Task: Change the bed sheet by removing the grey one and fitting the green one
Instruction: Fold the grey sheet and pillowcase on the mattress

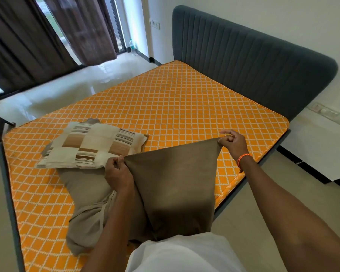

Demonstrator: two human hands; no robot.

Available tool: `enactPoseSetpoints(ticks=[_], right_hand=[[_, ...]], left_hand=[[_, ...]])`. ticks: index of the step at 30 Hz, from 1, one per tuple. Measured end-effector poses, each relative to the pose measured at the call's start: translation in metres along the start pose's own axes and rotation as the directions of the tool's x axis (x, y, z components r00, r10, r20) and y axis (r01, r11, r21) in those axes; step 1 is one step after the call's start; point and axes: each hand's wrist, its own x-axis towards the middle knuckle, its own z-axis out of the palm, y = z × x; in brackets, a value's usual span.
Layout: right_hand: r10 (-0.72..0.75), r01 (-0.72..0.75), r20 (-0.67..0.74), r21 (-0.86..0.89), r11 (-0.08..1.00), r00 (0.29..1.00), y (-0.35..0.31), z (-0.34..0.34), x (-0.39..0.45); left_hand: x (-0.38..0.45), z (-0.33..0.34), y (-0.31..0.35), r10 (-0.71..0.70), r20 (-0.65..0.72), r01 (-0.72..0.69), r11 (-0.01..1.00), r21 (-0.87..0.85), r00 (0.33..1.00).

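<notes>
Stretching taut between left hand & right hand — olive-brown sheet, smooth

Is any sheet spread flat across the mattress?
No: the mattress lies bare, and both hands hold the grey-brown sheet up by its edge.

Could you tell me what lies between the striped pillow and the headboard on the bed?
Only bare orange mattress: the head view shows nothing lying between the striped pillow and the headboard.
</notes>
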Motion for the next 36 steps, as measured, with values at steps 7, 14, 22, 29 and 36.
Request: enactPoseSetpoints(ticks=[7, 14, 22, 29, 36], right_hand=[[0.17, -0.165, -0.028, 0.141, 0.976, 0.985, 0.025, 0.02, -0.007], [0.237, -0.235, -0.095, 0.026, 0.972, 0.967, 0.024, 0.049, 0.012], [0.153, -0.219, -0.434, -0.108, 0.97, 0.888, 0.001, 0.072, 0.024], [0.199, -0.332, -0.592, -0.123, 0.935, 0.781, -0.009, 0.07, 0.031], [0.109, -0.327, -0.668, -0.21, 0.922, 0.736, -0.04, 0.077, 0.03]], left_hand=[[0.006, -0.003, -0.005, -0.033, 0.019, 0.033, 0.999, -0.011, 0.999], [0.016, -0.008, -0.002, -0.095, 0.149, 0.098, 0.995, -0.013, 0.984], [0.042, -0.005, -0.005, -0.384, 0.269, 0.409, 0.912, -0.039, 0.883], [0.068, -0.035, -0.022, -0.543, 0.29, 0.601, 0.781, -0.171, 0.788], [0.075, -0.059, -0.031, -0.564, 0.229, 0.605, 0.694, -0.39, 0.794]])
